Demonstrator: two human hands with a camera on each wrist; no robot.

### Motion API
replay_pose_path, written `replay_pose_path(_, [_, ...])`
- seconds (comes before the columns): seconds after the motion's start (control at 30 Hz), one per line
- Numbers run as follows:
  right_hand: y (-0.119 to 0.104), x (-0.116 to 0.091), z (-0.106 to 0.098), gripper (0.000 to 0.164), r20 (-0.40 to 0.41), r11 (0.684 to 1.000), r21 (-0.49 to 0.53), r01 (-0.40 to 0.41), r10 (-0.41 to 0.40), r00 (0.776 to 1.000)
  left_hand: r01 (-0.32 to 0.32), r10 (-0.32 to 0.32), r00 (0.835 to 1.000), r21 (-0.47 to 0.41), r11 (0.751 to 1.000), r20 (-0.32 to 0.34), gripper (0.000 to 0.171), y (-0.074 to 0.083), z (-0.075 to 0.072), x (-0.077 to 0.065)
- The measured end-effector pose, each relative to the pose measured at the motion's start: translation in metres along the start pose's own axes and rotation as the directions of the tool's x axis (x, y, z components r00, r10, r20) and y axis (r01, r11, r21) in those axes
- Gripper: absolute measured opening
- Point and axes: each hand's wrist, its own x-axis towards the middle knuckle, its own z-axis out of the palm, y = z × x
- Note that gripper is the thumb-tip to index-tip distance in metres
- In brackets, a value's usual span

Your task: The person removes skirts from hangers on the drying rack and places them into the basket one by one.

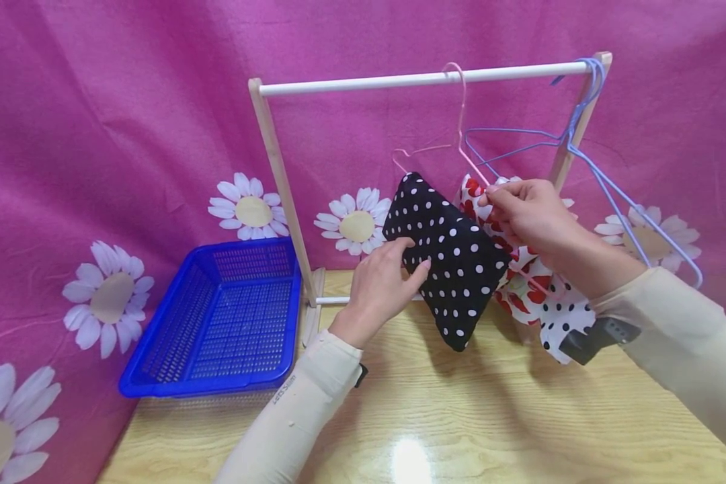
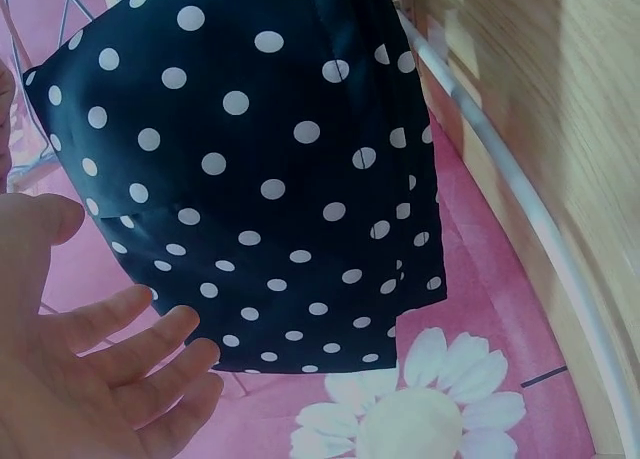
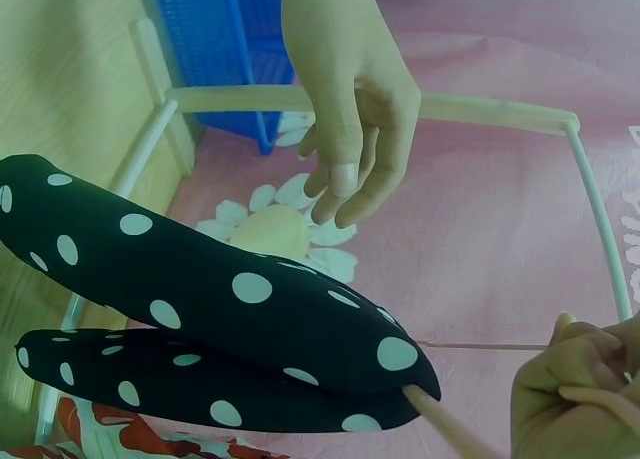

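A folded black cloth with white dots (image 1: 444, 259) is draped over a pink wire hanger (image 1: 462, 111), whose hook sits on the white rod. My right hand (image 1: 532, 212) pinches the right shoulder of this hanger, and the right wrist view shows the wire running from the fingers into the cloth's fold. My left hand (image 1: 387, 275) is at the cloth's left side with fingers spread and loosely bent. Nothing is held in it; in the left wrist view the fingertips (image 2: 190, 354) overlap the cloth's edge. Behind hangs a white cloth with red prints (image 1: 523, 286), partly hidden by my right hand.
The white rod (image 1: 363, 83) spans a wooden rack on the wood-grain table (image 1: 411, 417). Blue wire hangers (image 1: 581, 114) hang at its right end. Below my right forearm shows a white cloth with black dots (image 1: 559, 323). A blue basket (image 1: 208, 386) stands left of the rack.
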Motion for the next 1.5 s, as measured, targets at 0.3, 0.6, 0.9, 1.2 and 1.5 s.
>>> replay_pose_path(0.3, [0.002,0.002,0.004,0.034,0.025,0.999,0.034,-0.005,0.005,1.0,0.01,-0.01,1.0,-0.034,0.999,0.011,0.048,-0.001,0.004,-0.004])
replay_pose_path(0.6, [0.006,0.003,0.009,0.039,0.036,0.997,0.079,0.023,-0.026,0.999,0.028,-0.028,1.0,-0.048,0.998,0.014,0.046,-0.005,0.01,-0.007])
replay_pose_path(0.9, [0.006,0.005,0.011,0.034,0.074,0.998,0.065,-0.002,-0.003,0.997,0.098,-0.097,0.995,-0.068,0.993,0.026,0.049,-0.011,0.017,-0.01])
replay_pose_path(1.2, [0.006,0.007,0.014,0.034,0.098,0.998,0.06,-0.004,-0.002,0.995,0.173,-0.17,0.985,-0.102,0.98,0.033,0.047,-0.024,0.029,-0.012])
replay_pose_path(1.5, [0.005,0.013,0.013,0.033,0.12,1.0,0.022,0.017,-0.019,0.993,0.278,-0.275,0.96,-0.208,0.938,0.045,0.044,-0.036,0.04,-0.011])
